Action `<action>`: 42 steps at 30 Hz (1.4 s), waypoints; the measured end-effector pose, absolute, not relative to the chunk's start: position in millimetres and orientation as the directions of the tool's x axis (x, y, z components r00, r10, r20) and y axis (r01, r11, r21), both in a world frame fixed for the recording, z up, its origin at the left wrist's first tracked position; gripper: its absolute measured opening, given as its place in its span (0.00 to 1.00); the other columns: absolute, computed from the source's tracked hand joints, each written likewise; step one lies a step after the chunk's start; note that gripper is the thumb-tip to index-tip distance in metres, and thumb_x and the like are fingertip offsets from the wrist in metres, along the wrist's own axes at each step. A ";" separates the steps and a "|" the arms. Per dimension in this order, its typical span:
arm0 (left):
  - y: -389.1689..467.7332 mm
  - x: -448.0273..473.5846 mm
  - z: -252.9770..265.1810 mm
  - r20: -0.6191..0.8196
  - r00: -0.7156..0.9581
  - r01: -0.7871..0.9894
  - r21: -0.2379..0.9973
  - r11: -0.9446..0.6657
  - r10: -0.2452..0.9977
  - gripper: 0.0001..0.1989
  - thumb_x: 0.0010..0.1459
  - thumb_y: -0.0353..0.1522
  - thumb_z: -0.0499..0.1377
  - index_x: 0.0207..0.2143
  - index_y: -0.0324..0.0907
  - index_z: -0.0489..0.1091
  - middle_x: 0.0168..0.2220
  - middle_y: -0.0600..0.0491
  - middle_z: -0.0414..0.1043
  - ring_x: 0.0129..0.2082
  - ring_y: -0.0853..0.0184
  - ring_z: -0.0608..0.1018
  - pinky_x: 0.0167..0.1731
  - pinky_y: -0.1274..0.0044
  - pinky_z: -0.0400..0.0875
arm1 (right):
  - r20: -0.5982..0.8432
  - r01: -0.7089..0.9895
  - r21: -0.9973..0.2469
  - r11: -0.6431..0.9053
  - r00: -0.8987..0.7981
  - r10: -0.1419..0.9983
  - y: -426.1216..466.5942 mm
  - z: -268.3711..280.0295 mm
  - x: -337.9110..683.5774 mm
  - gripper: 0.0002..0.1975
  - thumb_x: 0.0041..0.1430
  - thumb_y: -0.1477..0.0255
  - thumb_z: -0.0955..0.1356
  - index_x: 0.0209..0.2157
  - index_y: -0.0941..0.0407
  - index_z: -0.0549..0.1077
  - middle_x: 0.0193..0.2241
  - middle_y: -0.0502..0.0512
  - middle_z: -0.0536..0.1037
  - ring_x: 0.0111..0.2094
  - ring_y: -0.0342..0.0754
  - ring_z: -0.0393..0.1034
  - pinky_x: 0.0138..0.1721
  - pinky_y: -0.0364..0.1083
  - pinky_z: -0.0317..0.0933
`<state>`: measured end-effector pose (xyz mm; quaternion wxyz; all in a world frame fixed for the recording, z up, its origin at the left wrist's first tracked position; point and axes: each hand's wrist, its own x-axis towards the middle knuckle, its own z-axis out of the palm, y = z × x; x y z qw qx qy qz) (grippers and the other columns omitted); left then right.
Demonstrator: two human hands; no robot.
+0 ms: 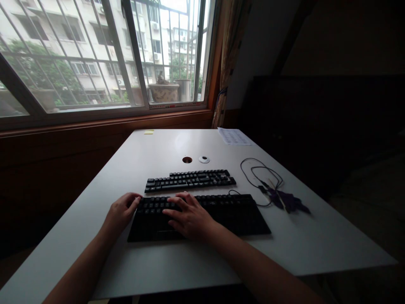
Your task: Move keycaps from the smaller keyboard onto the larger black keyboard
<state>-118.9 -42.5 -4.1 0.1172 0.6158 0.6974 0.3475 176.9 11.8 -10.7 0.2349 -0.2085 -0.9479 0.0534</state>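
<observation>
The two forearms are seen nearest the camera, both cut off by the lower edge of the frame. The right forearm (253, 257) is angled in from the lower right, the left forearm (82, 261) from the lower left. At the centre of the frame, a black keyboard (243, 219) is laid on a white table (186, 264), its middle partly hidden by the right hand (194, 219). Its right half is so dark that single keys can hardly be made out. The right hand is held palm down, half open, with the fingers spread and bent over the keys; nothing is seen to be gripped, and what lies under the palm is concealed. The left hand (122, 209) is placed at the keyboard's upper left corner, thumb and forefinger brought close together, the other fingers curled; whether anything small is pinched there cannot be told.

Just above the keyboard in the frame, black keycaps (190, 181) are set out in rows, with gaps seen toward the right. At right of centre, a looped black cable (245, 171) is partly covered by a crumpled dark purple cloth (289, 202), whose exact form is unclear. The print on a paper sheet (234, 137), toward the upper right, cannot be read. The far right is lost in shadow.
</observation>
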 end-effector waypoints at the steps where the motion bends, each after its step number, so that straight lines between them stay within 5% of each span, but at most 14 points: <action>1: -42.5 -118.2 -3.6 0.261 -0.217 0.775 0.631 0.004 0.941 0.23 0.61 0.51 0.53 0.38 0.44 0.78 0.39 0.49 0.82 0.38 0.57 0.82 0.40 0.70 0.74 | 0.424 0.368 -0.199 0.908 -0.803 0.419 11.9 -10.7 177.0 0.19 0.71 0.59 0.66 0.60 0.44 0.73 0.64 0.52 0.68 0.65 0.58 0.52 0.68 0.60 0.51; 11: -18.5 -158.5 9.3 0.201 -0.273 0.780 0.619 0.094 0.941 0.26 0.60 0.51 0.53 0.45 0.43 0.78 0.40 0.48 0.81 0.36 0.58 0.81 0.37 0.70 0.75 | 0.428 0.391 -0.179 0.903 -0.795 0.429 11.1 -13.6 177.0 0.21 0.71 0.58 0.65 0.63 0.44 0.70 0.66 0.53 0.65 0.66 0.59 0.50 0.70 0.63 0.48; 15: 9.9 -183.5 8.0 0.270 -0.218 0.924 0.366 0.109 0.938 0.23 0.61 0.46 0.50 0.42 0.43 0.78 0.41 0.47 0.79 0.37 0.60 0.81 0.39 0.71 0.75 | 0.444 0.384 -0.214 0.898 -0.781 0.440 11.3 -10.3 178.4 0.22 0.71 0.59 0.67 0.63 0.46 0.70 0.63 0.56 0.68 0.64 0.59 0.54 0.68 0.62 0.52; 20: 27.6 -188.6 -5.6 0.362 -0.228 0.965 0.210 0.159 0.904 0.21 0.61 0.42 0.50 0.44 0.41 0.78 0.46 0.41 0.75 0.45 0.53 0.78 0.48 0.66 0.72 | 0.532 0.314 -0.301 0.900 -0.728 0.432 13.2 -0.6 181.1 0.16 0.71 0.65 0.67 0.57 0.49 0.74 0.55 0.57 0.75 0.59 0.57 0.62 0.64 0.60 0.59; 29: 21.9 -182.8 -12.3 0.371 -0.066 0.984 -0.131 0.122 0.926 0.22 0.66 0.38 0.47 0.52 0.41 0.76 0.51 0.40 0.74 0.43 0.53 0.79 0.42 0.66 0.69 | 0.566 0.300 -0.400 0.866 -0.662 0.491 67.4 35.9 178.9 0.20 0.66 0.79 0.65 0.58 0.54 0.67 0.44 0.56 0.82 0.48 0.52 0.72 0.56 0.55 0.65; 35: 25.4 -187.0 -17.5 0.336 -0.042 0.986 -0.138 0.093 0.941 0.24 0.67 0.38 0.47 0.58 0.43 0.72 0.57 0.41 0.72 0.52 0.54 0.78 0.50 0.67 0.69 | 0.435 0.436 -0.326 0.839 -0.718 0.543 125.1 29.7 155.3 0.16 0.66 0.82 0.64 0.54 0.60 0.71 0.47 0.60 0.82 0.52 0.52 0.72 0.56 0.52 0.65; 42: 35.0 -196.8 -33.6 0.135 -0.191 0.980 -0.026 0.196 0.972 0.29 0.72 0.42 0.40 0.71 0.47 0.58 0.73 0.46 0.54 0.72 0.56 0.58 0.67 0.58 0.54 | 0.355 0.454 -0.261 0.852 -0.776 0.522 147.6 14.6 135.4 0.23 0.58 0.86 0.63 0.53 0.60 0.74 0.49 0.62 0.82 0.54 0.52 0.73 0.58 0.50 0.64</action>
